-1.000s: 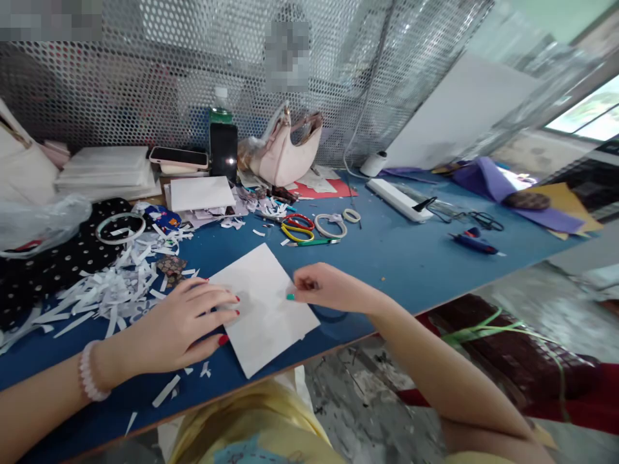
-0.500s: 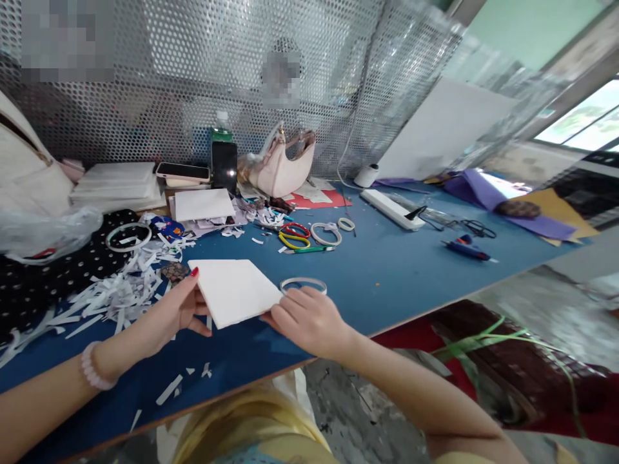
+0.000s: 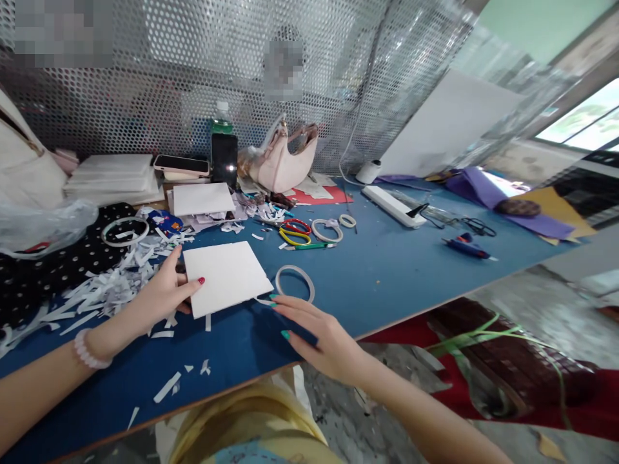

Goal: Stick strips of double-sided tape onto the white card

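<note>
My left hand (image 3: 169, 283) grips a white square board (image 3: 227, 277) by its left edge, the red-nailed thumb lying on top and the other fingers beneath. The board is tilted slightly above the blue table. Beside its lower right corner is my right hand (image 3: 322, 332), palm down, with fingers stretched out and thumb apart. A short pale strip (image 3: 264, 301) runs from the board's edge to the index fingertip; whether the finger touches it I cannot tell. Just beyond those fingers a thin roll of tape (image 3: 296, 283) stands leaning on the table.
White paper scraps (image 3: 111, 277) are heaped at the left on a black dotted cloth (image 3: 29, 277). Behind the board lie red- and yellow-handled scissors (image 3: 296, 233), a green pen-like tool (image 3: 309, 246) and tape rolls (image 3: 327, 231). A blue glue gun (image 3: 467, 247) lies at the right.
My right hand has let go of the board's right corner and spread its fingers. My left thumb has come onto the board's face. The board has shifted slightly left and away from me.
</note>
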A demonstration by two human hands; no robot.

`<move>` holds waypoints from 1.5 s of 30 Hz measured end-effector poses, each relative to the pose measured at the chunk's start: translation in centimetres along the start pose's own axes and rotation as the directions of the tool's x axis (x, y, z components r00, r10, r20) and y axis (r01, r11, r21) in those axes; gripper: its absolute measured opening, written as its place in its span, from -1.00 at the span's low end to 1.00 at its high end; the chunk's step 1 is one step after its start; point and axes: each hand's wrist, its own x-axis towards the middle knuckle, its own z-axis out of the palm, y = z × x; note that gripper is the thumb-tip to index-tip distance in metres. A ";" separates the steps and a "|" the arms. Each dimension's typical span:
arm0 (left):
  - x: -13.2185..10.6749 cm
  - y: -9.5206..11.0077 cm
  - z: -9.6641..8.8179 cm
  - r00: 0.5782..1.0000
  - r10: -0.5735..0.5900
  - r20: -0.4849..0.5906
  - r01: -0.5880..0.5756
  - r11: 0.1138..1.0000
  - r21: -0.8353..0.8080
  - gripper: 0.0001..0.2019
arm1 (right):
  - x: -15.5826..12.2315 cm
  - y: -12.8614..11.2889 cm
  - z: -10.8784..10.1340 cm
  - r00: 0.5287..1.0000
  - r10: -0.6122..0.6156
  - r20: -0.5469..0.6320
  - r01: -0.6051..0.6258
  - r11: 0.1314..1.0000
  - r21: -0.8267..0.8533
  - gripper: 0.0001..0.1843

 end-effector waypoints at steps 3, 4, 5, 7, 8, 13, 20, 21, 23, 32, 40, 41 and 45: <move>0.2 -0.5 -0.1 0.997 0.051 0.062 -0.053 0.998 0.028 0.03 | 0.0 1.4 -1.2 0.979 0.199 -0.037 -0.176 0.927 0.330 -0.63; 0.2 -0.5 -0.2 0.994 0.071 0.084 -0.074 0.997 0.037 0.02 | 0.2 2.1 -1.5 0.954 0.291 -0.064 -0.240 0.877 0.417 -0.65; 0.2 -0.6 -0.2 0.991 0.083 0.102 -0.088 0.995 0.048 0.00 | 0.5 2.8 -1.9 0.922 0.372 -0.107 -0.278 0.830 0.483 -0.66; 0.2 -0.4 -0.3 0.989 0.083 0.118 -0.094 0.992 0.086 -0.04 | 1.5 4.4 -2.8 0.874 0.447 -0.193 -0.287 0.794 0.536 -0.68; 0.2 -0.3 -0.3 0.990 0.079 0.119 -0.092 0.989 0.113 -0.07 | 2.0 5.3 -3.3 0.872 0.448 -0.199 -0.310 0.818 0.484 -0.68; 0.2 0.3 -0.3 0.992 0.067 0.106 -0.089 0.970 0.227 -0.19 | 4.8 10.0 -5.6 0.966 0.218 -0.139 -0.255 0.895 -0.367 -0.60; -0.2 0.5 -0.5 0.991 0.052 0.126 -0.094 0.931 0.353 -0.29 | 6.2 13.1 -5.6 0.967 0.252 -0.037 -0.234 0.819 -0.524 -0.69; -0.3 0.4 -0.6 0.988 0.080 0.132 -0.129 0.895 0.427 -0.30 | 6.2 13.2 -5.5 0.966 0.255 -0.031 -0.232 0.813 -0.534 -0.71; -0.4 0.3 -0.9 0.975 0.185 0.123 -0.221 0.737 0.639 -0.34 | 6.2 13.1 -5.5 0.966 0.258 -0.019 -0.226 0.805 -0.548 -0.74; -0.7 -1.1 -0.2 0.545 0.669 0.505 -0.721 0.066 0.690 -0.58 | 6.2 14.2 -5.2 0.976 0.218 0.019 -0.179 0.843 -0.508 -0.80; -0.6 -3.0 1.1 0.466 0.539 0.702 -0.812 -0.053 0.581 -0.56 | 6.7 15.6 -6.6 0.967 0.219 0.129 -0.148 0.898 -0.414 -0.91; -0.6 -3.1 1.1 0.473 0.535 0.700 -0.812 -0.045 0.582 -0.55 | 6.7 15.4 -6.8 0.965 0.216 0.149 -0.140 0.904 -0.403 -0.92; -0.5 -3.2 1.0 0.476 0.537 0.697 -0.808 -0.047 0.588 -0.54 | 6.7 13.7 -7.3 0.969 0.194 0.150 -0.124 0.915 -0.384 -0.86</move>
